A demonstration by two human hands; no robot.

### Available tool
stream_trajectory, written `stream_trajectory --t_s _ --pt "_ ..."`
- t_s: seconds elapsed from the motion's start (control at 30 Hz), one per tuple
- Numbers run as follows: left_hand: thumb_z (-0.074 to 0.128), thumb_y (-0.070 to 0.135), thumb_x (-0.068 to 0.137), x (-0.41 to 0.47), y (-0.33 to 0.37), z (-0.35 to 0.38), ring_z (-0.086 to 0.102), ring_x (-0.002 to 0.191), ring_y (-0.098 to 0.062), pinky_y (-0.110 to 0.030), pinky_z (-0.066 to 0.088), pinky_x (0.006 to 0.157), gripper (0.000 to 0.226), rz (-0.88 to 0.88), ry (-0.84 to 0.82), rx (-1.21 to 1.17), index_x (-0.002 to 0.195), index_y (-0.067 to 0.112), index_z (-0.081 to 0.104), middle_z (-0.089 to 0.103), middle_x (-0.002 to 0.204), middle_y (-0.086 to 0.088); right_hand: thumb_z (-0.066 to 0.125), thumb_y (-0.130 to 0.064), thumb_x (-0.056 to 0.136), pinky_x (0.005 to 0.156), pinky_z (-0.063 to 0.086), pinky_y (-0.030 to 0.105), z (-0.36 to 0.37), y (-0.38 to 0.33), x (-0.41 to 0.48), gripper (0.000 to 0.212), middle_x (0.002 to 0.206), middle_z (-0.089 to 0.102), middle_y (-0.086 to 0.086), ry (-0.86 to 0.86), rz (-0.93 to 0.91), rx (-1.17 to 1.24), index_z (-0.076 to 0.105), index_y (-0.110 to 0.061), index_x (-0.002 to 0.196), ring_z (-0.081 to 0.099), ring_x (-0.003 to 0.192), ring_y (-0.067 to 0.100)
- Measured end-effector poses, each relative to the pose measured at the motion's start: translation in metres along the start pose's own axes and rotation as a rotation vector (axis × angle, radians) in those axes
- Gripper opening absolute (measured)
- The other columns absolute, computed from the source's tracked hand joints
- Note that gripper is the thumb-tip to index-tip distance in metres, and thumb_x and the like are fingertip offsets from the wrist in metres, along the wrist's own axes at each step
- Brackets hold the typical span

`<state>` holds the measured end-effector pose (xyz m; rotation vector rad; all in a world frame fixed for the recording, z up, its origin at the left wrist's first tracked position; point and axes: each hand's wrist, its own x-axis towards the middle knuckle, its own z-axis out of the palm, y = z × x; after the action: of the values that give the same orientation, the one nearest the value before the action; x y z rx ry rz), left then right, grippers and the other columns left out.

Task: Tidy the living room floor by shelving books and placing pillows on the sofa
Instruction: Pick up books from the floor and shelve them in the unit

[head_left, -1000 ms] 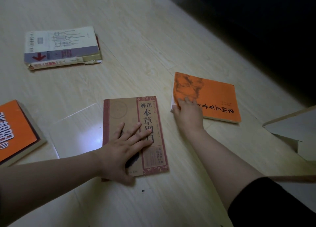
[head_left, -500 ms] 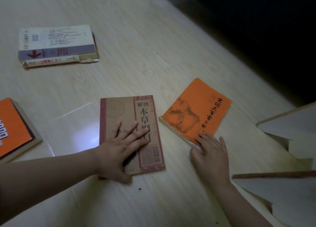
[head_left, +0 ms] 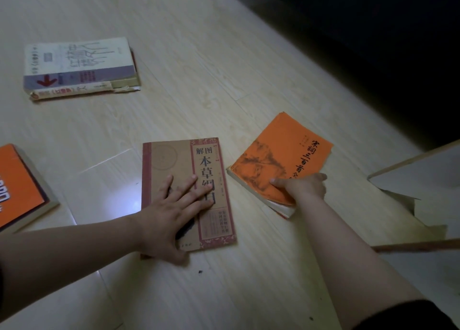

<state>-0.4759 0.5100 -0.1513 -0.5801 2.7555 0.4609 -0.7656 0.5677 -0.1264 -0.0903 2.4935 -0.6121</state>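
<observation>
okay, my left hand (head_left: 169, 217) lies flat, fingers spread, on the brown book (head_left: 171, 160) while my right hand (head_left: 303, 188) pinches the near corner of the orange book (head_left: 281, 150) just right of it, long axis slanting away rightward across the floor (head_left: 199, 80).

On a pale wooden floor (head_left: 199, 56) lie several books. The left hand (head_left: 171, 215) rests flat, fingers spread, on a brown book (head_left: 169, 160) with a red-bordered title strip. Just beside it to the right, an orange book (head_left: 281, 153) lies at an angle; the right hand (head_left: 301, 189) holds its near corner, thumb on the cover. That corner looks slightly lifted, though the dim light makes this hard to tell. Farther off to the left sits a stack of two books (head_left: 79, 61), the upper one white. A second orange book (head_left: 17, 188) shows at the left edge. A white board (head_left: 423, 175) juts in from the right, below a deep shadow (head_left: 373, 43).
</observation>
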Motion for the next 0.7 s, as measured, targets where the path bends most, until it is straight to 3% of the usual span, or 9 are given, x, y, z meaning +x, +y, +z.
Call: stream_trajectory --t_s 0.1,0.2,0.3,0.4,0.53,0.6,0.7 --pt "0.056 0.070 0.061 0.000 0.000 -0.001 -0.038 0.137 -0.017 -0.054 -0.022 0.111 0.114 -0.002 -0.004 0.000 0.151 0.033 -0.003 -0.025 0.157 0.010 0.093 -0.029 0.055 0.092 0.050 0.041 -0.004 0.004 0.005 0.073 0.123 0.062 0.014 -0.091 -0.002 0.147 0.052 -0.008 0.111 0.061 0.109 0.033" --pt "0.056 0.070 0.061 0.001 0.001 -0.002 -0.040 0.137 -0.017 -0.055 -0.021 0.111 0.114 -0.013 -0.015 0.002 0.151 0.033 -0.004 -0.026 0.156 0.010 0.088 -0.027 0.066 0.089 0.051 0.039 -0.003 0.014 0.005 0.046 0.114 0.067 0.009 -0.096 -0.080 0.235 0.060 -0.014 0.101 0.064 0.102 0.031" --pt "0.055 0.070 0.061 0.001 0.002 -0.003 -0.040 0.137 -0.018 -0.055 -0.022 0.111 0.114 -0.017 -0.033 0.004 0.151 0.034 -0.005 -0.027 0.156 0.010 0.072 -0.025 0.084 0.079 0.047 0.032 -0.002 0.020 0.003 0.039 0.113 0.064 0.006 -0.070 -0.139 0.390 0.060 -0.010 0.117 0.062 0.103 0.029" --pt "0.057 0.069 0.063 0.001 0.002 -0.006 -0.039 0.137 -0.019 -0.055 -0.020 0.112 0.113 -0.018 -0.040 0.003 0.150 0.034 -0.006 -0.027 0.156 0.010 0.067 -0.018 0.089 0.077 0.053 0.032 -0.011 0.019 0.000 0.028 0.119 0.065 0.011 -0.149 -0.173 0.681 0.058 -0.012 0.115 0.064 0.096 0.025" --pt "0.059 0.070 0.067 -0.001 -0.002 -0.010 -0.036 0.138 -0.017 -0.051 -0.019 0.114 0.112 -0.013 -0.056 -0.033 0.151 0.035 -0.006 -0.028 0.155 0.011 0.064 -0.018 0.091 0.076 0.056 0.029 -0.030 0.025 -0.015 0.025 0.114 0.068 0.007 -0.261 -0.294 0.766 0.060 -0.013 0.115 0.066 0.092 0.019" --pt "0.059 0.075 0.068 -0.004 -0.006 -0.013 -0.031 0.141 -0.014 -0.043 -0.017 0.116 0.114 -0.043 -0.031 -0.077 0.152 0.033 -0.005 -0.025 0.156 0.009 0.062 -0.017 0.091 0.072 0.058 0.025 -0.033 0.029 -0.027 0.026 0.109 0.069 0.005 -0.339 -0.339 0.782 0.061 -0.012 0.117 0.067 0.091 0.017" --pt "0.058 0.076 0.070 -0.014 -0.013 -0.021 -0.011 0.146 -0.009 -0.026 -0.006 0.115 0.105 -0.172 0.101 -0.255 0.152 0.029 0.012 -0.005 0.161 0.006 0.061 -0.015 0.091 0.068 0.059 0.024 -0.026 0.033 -0.043 0.028 0.107 0.071 0.006 -0.459 -0.372 0.738 0.061 -0.009 0.118 0.069 0.089 0.017"
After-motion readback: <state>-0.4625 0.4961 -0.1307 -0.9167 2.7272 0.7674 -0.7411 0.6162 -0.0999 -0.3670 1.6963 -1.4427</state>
